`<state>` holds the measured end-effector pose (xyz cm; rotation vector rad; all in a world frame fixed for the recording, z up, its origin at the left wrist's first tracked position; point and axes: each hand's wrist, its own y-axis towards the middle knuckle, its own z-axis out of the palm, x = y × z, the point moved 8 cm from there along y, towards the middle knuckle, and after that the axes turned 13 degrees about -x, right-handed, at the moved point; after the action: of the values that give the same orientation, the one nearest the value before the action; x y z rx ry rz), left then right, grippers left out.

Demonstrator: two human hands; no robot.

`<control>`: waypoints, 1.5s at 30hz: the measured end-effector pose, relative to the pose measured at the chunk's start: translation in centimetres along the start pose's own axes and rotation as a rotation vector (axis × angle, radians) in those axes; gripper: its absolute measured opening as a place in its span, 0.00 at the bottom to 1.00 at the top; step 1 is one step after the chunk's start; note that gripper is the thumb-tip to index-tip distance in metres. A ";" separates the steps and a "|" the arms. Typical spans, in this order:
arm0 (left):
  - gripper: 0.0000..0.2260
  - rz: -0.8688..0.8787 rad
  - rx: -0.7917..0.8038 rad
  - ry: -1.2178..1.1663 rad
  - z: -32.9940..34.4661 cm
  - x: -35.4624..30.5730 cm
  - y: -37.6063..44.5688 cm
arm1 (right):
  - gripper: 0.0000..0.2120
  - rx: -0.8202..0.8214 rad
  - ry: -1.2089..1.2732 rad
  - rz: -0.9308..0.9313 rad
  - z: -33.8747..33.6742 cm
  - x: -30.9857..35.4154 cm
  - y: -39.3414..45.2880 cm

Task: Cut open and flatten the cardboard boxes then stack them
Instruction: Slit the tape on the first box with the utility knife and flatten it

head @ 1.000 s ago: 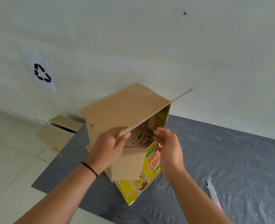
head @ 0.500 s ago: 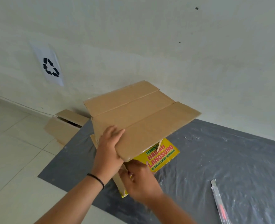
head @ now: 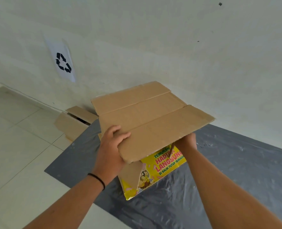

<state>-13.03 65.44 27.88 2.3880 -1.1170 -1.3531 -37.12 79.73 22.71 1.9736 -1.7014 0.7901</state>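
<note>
Cardboard box (head: 146, 121), brown w/ a yellow printed face, was held up off the floor directly in front of the person, above a grey plastic sheet (head: 236, 162) spread at the foot of a white wall (head: 153, 38). Its broad top panels, opened out nearly flat, tilted toward the camera; long axis ran from lower left to upper right, so the near left corner sat closest to the body.

Left hand (head: 111, 146) gripped that near corner, thumb on top of the flap, fingers curled round the edge. Right hand (head: 185, 142) reached under the far right side of the same flap; only wrist & back of hand showed, fingers hidden by cardboard, so its grip couldn't be made out. Yellow face hung below & between the two forearms, a loose brown flap dangling at its left.

Judging by this, flattening was under way, not done: box still had depth beneath the top. Next press would prob. go down & away from the body, along the creases that cross the long axis. Left hand, nearer and on top, looked better placed to push; right to steady from below.

A second cardboard box (head: 74, 123) lay on the tiled floor (head: 21, 146) against the wall, left of the sheet, under a recycling-symbol sign (head: 62, 61). No cutter visible.
</note>
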 end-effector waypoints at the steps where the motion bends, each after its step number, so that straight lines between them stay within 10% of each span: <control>1: 0.28 -0.022 0.004 -0.013 -0.1 0.2 0.2 | 0.04 -0.028 -0.026 0.011 -0.7 -0.2 0.2; 6: 0.34 -0.199 0.048 -0.086 -1.1 2.0 2.2 | 0.20 -0.223 0.152 0.009 -5.9 -1.6 -1.0; 11: 0.12 -0.632 0.044 -0.409 -1.3 6.4 3.4 | 0.30 -0.296 0.180 -0.151 -9.6 -2.1 -3.1; 17: 0.06 -0.974 0.151 -0.655 1.3 10.4 1.8 | 0.29 -0.412 -0.214 -0.510 -10.7 -2.7 -5.3; 22: 0.12 -1.389 -0.171 -0.943 2.5 15.7 -1.7 | 0.29 -0.225 -0.605 -0.459 -6.3 -6.4 -7.1; 27: 0.26 -1.370 -0.300 -1.179 3.5 11.7 -5.2 | 0.26 0.031 -0.716 -0.368 -1.5 -9.7 -8.7; 34: 0.06 -1.558 0.068 -0.895 12.1 9.6 -9.0 | 0.23 -0.046 -0.523 -0.421 -1.1 -8.4 -7.6; 45: 0.17 -1.515 0.064 -0.770 16.9 12.3 -2.1 | 0.27 0.119 -0.593 -0.110 0.3 -15.3 -7.6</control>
<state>-21.73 61.88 9.10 2.7091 1.0627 -2.6801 -31.04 92.25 12.84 2.5358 -1.8559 0.2789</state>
